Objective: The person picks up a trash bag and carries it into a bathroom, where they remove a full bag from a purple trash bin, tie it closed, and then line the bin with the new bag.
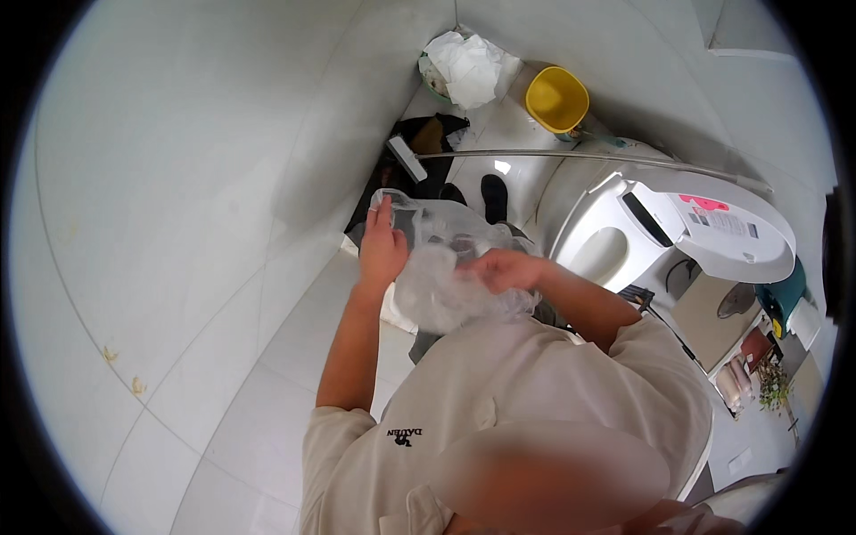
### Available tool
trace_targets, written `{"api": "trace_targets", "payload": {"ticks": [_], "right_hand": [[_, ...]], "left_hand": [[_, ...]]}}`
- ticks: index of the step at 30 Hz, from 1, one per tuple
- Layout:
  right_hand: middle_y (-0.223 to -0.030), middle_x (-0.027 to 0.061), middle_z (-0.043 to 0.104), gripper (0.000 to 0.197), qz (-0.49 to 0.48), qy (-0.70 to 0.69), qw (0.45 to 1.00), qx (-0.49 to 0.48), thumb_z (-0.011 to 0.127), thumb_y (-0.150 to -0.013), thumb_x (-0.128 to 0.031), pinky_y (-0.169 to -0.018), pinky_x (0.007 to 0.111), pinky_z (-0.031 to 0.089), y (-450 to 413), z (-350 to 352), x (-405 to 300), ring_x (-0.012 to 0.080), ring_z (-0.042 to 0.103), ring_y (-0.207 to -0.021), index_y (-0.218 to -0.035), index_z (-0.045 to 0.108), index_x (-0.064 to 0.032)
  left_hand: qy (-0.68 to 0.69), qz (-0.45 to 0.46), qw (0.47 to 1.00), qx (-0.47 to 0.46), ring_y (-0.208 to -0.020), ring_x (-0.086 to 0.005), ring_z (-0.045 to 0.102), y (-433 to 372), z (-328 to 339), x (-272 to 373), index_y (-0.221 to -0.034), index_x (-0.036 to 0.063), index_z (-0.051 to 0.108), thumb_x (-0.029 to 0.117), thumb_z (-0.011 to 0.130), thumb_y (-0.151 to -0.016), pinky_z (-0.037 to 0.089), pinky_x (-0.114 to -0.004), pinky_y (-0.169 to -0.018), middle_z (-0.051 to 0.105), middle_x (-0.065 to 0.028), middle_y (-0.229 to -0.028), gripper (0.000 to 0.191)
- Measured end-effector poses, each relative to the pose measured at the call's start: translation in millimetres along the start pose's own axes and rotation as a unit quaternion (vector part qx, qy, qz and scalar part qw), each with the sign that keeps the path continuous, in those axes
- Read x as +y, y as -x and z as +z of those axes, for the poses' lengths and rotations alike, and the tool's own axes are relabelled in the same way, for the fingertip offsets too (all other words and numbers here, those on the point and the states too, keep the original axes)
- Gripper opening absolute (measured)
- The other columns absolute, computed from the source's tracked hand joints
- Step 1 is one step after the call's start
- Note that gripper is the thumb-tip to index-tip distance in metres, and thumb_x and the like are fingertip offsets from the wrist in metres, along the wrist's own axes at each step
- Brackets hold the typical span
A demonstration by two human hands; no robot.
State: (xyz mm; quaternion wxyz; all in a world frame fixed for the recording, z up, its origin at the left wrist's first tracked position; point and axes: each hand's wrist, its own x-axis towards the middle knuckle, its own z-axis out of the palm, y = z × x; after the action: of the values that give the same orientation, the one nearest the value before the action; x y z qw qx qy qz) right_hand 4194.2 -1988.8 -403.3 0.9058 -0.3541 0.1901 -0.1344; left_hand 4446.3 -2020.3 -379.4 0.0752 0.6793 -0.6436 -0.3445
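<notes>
A translucent plastic bag (pixel 435 281) hangs partly spread in front of my torso. My left hand (pixel 384 247) is at the bag's far left edge, its fingers stretched along the rim and the thumb set apart from them. My right hand (pixel 498 269), somewhat blurred, has its fingers curled on the right part of the bag. Folds of the thin film hide some of what lies beneath. Below the bag's far side, dark shoes (pixel 494 194) stand on the tiled floor.
A yellow bin (pixel 557 100) and a green basket (pixel 431 83) heaped with white paper (pixel 468 67) stand in the far corner. A long-handled brush (pixel 406 158) lies across black plastic (pixel 378 184). At right is a toilet (pixel 588 247) with its lid raised; a wall borders the left.
</notes>
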Motion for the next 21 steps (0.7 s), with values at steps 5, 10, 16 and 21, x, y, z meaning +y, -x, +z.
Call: {"api": "trace_targets", "payload": {"ticks": [5, 10, 16, 21], "right_hand": [[-0.117, 0.0133, 0.052, 0.048, 0.021, 0.146, 0.974, -0.174, 0.056, -0.066, -0.012, -0.091, 0.03, 0.037, -38.9, 41.7, -29.7, 0.0255, 0.049, -0.107, -0.112, 0.052, 0.0002], [-0.103, 0.0124, 0.055, 0.036, -0.074, 0.537, 0.821, -0.178, 0.06, -0.066, -0.014, -0.082, 0.036, 0.043, -105.4, 93.3, 18.0, 0.0268, 0.053, -0.096, -0.1, 0.056, -0.0008], [-0.091, 0.0115, 0.056, 0.023, -0.271, 0.423, 0.865, 0.011, 0.061, -0.068, -0.018, -0.075, 0.039, 0.044, -126.0, 79.2, 26.4, 0.0292, 0.054, -0.089, -0.085, 0.054, -0.0044], [-0.077, 0.012, 0.056, 0.021, -0.174, 0.39, 0.834, 0.35, 0.062, -0.069, -0.014, -0.065, 0.035, 0.046, -131.4, -6.4, -1.8, 0.0252, 0.057, -0.074, -0.086, 0.055, -0.0032]], "left_hand": [[0.109, -0.095, 0.986, -0.088, -0.084, -0.0286, 0.055, -15.4, -27.4, 7.5, -0.13, 0.0022, 0.032, 0.003, 0.05, -0.075, 0.045, -0.032, -0.076, 0.04, -0.0242, -0.122, 0.058], [0.183, -0.004, 0.982, -0.047, -0.081, -0.0197, 0.055, -42.4, -42.5, 16.1, -0.132, 0.0035, 0.031, 0.003, 0.052, -0.078, 0.044, -0.03, -0.075, 0.04, -0.0191, -0.123, 0.057], [0.221, -0.064, 0.973, -0.022, -0.079, -0.0182, 0.055, -30.3, -69.1, 35.6, -0.128, -0.0002, 0.035, 0.001, 0.052, -0.078, 0.045, -0.028, -0.071, 0.044, -0.0187, -0.118, 0.054], [0.163, -0.027, 0.986, -0.015, -0.074, -0.0164, 0.056, 1.7, -89.8, 56.4, -0.125, -0.001, 0.039, -0.002, 0.052, -0.076, 0.046, -0.024, -0.058, 0.046, -0.0181, -0.115, 0.051]]}}
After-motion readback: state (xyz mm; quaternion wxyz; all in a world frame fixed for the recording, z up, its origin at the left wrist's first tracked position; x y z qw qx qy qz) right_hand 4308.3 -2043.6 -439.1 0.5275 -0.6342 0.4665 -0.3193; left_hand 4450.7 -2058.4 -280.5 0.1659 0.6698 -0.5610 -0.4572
